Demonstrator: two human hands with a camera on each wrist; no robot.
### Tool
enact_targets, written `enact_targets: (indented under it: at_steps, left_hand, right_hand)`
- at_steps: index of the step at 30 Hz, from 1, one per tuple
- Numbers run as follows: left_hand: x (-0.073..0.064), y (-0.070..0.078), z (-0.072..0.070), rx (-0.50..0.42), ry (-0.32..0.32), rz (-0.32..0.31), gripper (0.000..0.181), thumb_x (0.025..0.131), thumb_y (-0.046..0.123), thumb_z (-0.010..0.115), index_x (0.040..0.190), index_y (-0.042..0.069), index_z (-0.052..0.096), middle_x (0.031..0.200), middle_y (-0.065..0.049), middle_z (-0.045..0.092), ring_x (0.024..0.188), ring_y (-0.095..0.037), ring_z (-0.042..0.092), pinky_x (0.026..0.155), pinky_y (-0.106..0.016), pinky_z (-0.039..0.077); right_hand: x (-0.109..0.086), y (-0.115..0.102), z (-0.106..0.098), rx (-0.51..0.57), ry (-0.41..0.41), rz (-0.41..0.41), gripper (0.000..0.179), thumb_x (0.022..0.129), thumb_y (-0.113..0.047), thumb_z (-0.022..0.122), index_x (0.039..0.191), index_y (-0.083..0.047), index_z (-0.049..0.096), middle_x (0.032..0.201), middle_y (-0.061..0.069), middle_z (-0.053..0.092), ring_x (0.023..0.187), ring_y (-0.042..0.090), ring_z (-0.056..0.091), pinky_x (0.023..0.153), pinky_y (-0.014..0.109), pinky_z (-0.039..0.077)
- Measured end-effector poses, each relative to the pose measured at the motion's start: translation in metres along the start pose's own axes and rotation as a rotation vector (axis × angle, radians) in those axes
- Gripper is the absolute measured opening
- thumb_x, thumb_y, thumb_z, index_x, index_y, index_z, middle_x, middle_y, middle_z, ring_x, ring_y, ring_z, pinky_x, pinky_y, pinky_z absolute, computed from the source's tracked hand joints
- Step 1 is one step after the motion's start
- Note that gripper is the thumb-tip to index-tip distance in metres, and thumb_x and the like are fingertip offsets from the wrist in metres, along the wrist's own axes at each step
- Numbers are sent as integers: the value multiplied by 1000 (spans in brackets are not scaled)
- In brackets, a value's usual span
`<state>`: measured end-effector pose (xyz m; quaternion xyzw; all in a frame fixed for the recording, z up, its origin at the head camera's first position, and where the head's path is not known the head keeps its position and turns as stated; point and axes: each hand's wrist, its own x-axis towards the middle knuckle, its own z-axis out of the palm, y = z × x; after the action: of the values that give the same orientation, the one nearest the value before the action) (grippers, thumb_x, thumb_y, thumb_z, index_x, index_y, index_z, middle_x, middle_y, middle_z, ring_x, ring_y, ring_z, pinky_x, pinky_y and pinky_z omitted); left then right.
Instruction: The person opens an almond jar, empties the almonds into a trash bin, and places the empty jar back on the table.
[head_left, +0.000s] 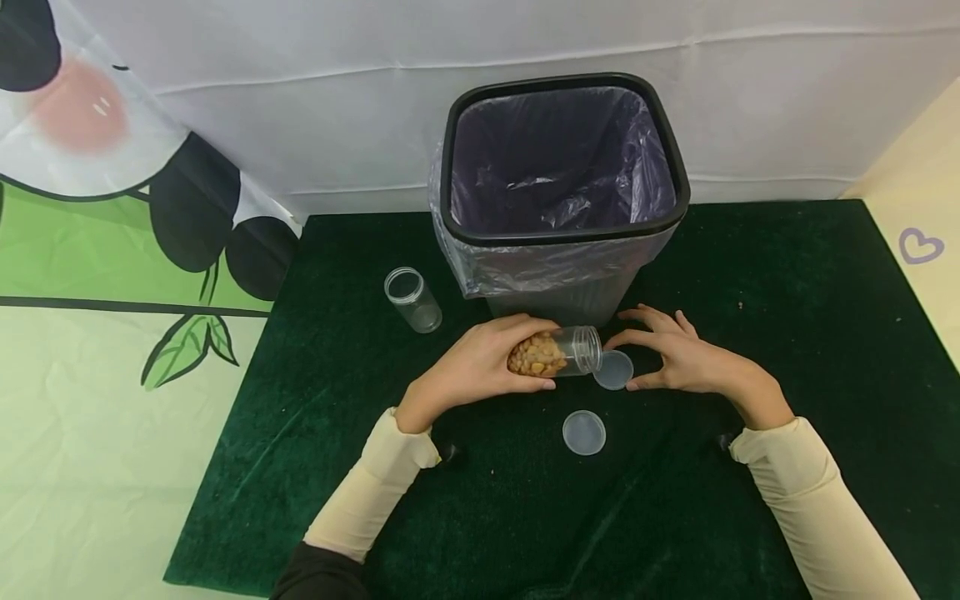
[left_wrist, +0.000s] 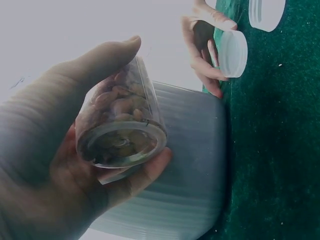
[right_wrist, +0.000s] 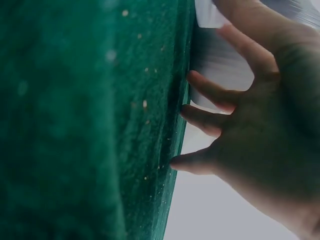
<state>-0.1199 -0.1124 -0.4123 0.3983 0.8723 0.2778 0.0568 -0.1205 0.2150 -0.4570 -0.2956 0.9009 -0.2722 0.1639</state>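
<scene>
My left hand (head_left: 491,358) grips a clear plastic jar (head_left: 581,350) lying on its side, its open threaded mouth facing right. Tan, nut-like pieces (head_left: 537,355) fill the lower part; their exact kind is unclear. Just right of the mouth, my right hand (head_left: 686,358) pinches a translucent round lid (head_left: 613,371) by its edge between thumb and finger. The other right fingers are spread, as the right wrist view shows. A second translucent lid (head_left: 584,432) lies on the cloth nearer the person. Behind the left hand stands another clear jar (head_left: 423,312), uncovered, with no contents visible.
A bin (head_left: 566,233) with a black rim and a clear bag liner stands behind the hands, close to both. Dark green cloth (head_left: 315,467) covers the table. Small crumbs (right_wrist: 145,104) dot the cloth near the right hand. A white curtain hangs at the back.
</scene>
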Motion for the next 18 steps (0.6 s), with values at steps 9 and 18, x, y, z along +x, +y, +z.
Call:
enact_targets:
  at_steps: [9,18]
  left_hand:
    - [2,4,-5,-5,-6,27,65,84,59,68,139,29,50,120,8,59,94,-5,56,80,-26,51]
    - [-9,33,-28,2,10,53,65,83,58,71,138,30,51,114,13,59,90,-1,53,77,-23,50]
  right_hand:
    - [-2,4,-2,-53,24,-17,57,77,-28,84,129,-27,60,153,19,34,144,45,25,106,82,9]
    - [-9,-2,-11,90,18,2,51,91,-32,71,137,-20,53,147,12,45,138,36,39,111,66,29]
